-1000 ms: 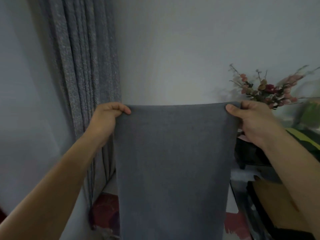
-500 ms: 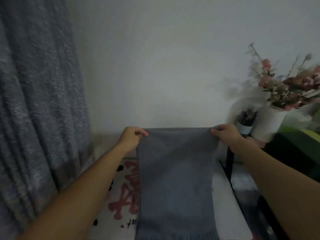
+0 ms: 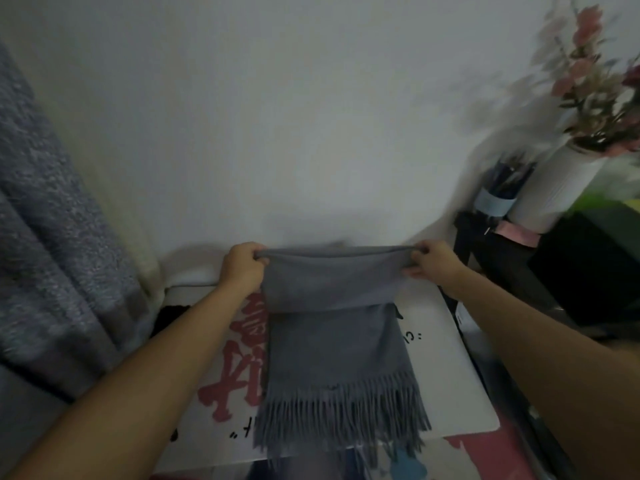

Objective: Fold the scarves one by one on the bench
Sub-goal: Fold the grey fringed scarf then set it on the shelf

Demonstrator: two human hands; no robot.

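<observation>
A grey fringed scarf (image 3: 336, 351) lies doubled along the white bench (image 3: 446, 386), which carries red lettering. Its fringe hangs over the near edge. My left hand (image 3: 242, 268) pinches the folded top edge at its left corner, and my right hand (image 3: 433, 263) pinches the right corner. Both hold that fold slightly raised near the wall, so the upper part sags over the layer beneath.
A grey curtain (image 3: 52, 254) hangs at the left. To the right stand a white vase with pink flowers (image 3: 568, 174), a pen holder (image 3: 498, 195) and a dark side table (image 3: 571, 271). The white wall is close behind the bench.
Both hands have come down from chest height toward the bench with the scarf. The scarf now rests on the bench with its fringe in view, and the view has tipped downward.
</observation>
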